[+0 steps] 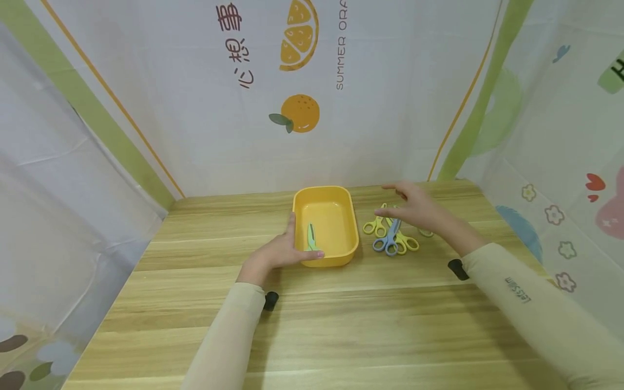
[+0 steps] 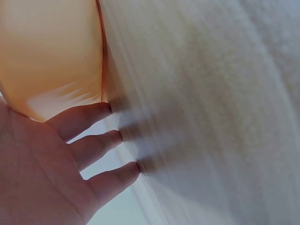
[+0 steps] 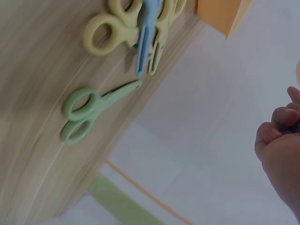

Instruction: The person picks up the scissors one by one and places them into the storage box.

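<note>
**Left Hand Is Touching the Yellow Tray, Right Hand Is Hovering over Scissors**

On the right sleeve (image 1: 536, 314), dark letters are reading "Let's Slim". The white cloth (image 1: 390, 141) is hanging at twelve o'clock of the tray and is showing "SUMMER ORA", cut by the picture's edge; toward eleven o'clock it is also bearing the Chinese characters 心想事.

The left hand (image 1: 280, 250) is resting at eight o'clock of the yellow tray (image 1: 336, 219). Its fingers are lying straight and spread along the outer wall, while its thumb is crossing the near rim. The right hand (image 1: 414, 207) is hovering between two and three o'clock of the tray, with a wide gap between thumb and forefinger.

Inside the tray, one green-handled pair of scissors (image 1: 312, 244) is lying between seven and eight o'clock. At three o'clock outside, a blue pair (image 1: 394, 228) is lying across a yellow pair (image 1: 402, 237), and another yellow pair (image 1: 378, 221) is lying just beside, toward ten o'clock. Near this group, a light green pair (image 3: 97, 104) is lying flat on the wooden table (image 1: 341, 325); its tip, in the right wrist view, is pointing to two o'clock.
</note>
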Action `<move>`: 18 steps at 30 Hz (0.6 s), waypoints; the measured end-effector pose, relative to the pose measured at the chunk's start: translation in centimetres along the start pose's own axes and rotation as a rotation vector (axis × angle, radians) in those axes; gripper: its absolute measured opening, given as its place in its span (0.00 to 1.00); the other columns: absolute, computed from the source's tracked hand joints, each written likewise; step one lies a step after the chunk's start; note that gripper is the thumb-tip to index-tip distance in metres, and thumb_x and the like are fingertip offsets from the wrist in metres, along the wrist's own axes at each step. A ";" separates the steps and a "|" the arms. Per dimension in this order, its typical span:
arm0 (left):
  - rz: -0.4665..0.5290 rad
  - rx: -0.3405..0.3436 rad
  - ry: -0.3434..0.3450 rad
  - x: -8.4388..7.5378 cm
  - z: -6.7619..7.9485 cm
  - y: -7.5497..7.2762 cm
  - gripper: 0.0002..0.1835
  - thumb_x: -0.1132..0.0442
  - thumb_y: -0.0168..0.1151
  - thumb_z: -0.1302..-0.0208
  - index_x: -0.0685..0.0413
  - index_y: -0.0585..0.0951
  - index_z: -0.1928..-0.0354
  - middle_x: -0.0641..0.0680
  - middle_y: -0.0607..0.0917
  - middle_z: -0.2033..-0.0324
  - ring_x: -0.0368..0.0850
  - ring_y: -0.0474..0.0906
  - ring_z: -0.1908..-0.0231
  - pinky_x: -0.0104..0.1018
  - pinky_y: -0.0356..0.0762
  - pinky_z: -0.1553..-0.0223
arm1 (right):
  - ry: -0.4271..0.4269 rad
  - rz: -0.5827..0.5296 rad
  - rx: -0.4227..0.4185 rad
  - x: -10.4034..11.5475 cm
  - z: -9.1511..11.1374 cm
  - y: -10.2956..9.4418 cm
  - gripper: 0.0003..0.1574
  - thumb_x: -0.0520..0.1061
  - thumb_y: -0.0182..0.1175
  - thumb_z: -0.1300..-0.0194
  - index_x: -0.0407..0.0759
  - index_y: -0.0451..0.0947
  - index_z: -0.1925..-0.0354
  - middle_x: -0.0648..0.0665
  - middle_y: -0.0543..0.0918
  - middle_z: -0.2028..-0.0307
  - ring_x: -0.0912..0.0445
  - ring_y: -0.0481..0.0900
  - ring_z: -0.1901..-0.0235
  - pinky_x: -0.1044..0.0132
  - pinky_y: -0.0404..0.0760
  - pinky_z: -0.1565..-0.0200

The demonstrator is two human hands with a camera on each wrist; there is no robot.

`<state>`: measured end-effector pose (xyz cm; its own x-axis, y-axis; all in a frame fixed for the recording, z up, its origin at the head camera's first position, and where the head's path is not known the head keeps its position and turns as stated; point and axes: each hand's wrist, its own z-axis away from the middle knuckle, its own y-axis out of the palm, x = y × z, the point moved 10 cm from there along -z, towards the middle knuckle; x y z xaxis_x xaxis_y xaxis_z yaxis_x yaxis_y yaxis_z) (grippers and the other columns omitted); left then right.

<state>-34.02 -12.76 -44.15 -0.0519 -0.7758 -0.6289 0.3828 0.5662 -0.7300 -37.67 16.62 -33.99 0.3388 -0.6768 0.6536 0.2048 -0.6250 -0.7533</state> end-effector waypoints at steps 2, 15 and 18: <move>-0.003 0.000 -0.001 0.0 0.0 -0.1 0.81 0.21 0.71 0.47 0.48 0.23 0.15 0.71 0.61 0.19 0.64 0.65 0.21 0.61 0.64 0.22 | 0.009 0.004 -0.010 -0.4 0.1 -0.6 0.54 0.60 0.74 0.32 0.37 0.64 0.21 0.29 0.63 0.20 0.28 0.61 0.22 0.34 0.63 0.22; 0.003 0.008 -0.009 0.0 0.0 0.0 0.81 0.21 0.71 0.46 0.48 0.23 0.16 0.70 0.62 0.19 0.63 0.66 0.22 0.61 0.65 0.22 | 0.059 0.095 -0.036 -5.4 1.3 -3.0 0.60 0.63 0.73 0.32 0.44 0.57 0.16 0.26 0.62 0.22 0.30 0.67 0.31 0.31 0.71 0.34; 0.002 0.007 -0.012 0.0 0.0 0.0 0.81 0.21 0.71 0.47 0.47 0.22 0.16 0.70 0.62 0.19 0.63 0.66 0.22 0.61 0.65 0.22 | 0.059 0.114 -0.040 -6.6 1.7 -3.4 0.59 0.61 0.73 0.31 0.43 0.57 0.16 0.25 0.62 0.22 0.30 0.68 0.33 0.30 0.72 0.36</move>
<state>-34.00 -12.79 -44.10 -0.0402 -0.7777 -0.6273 0.3894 0.5660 -0.7266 -39.01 23.87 -35.86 0.3027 -0.7651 0.5683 0.1305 -0.5573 -0.8200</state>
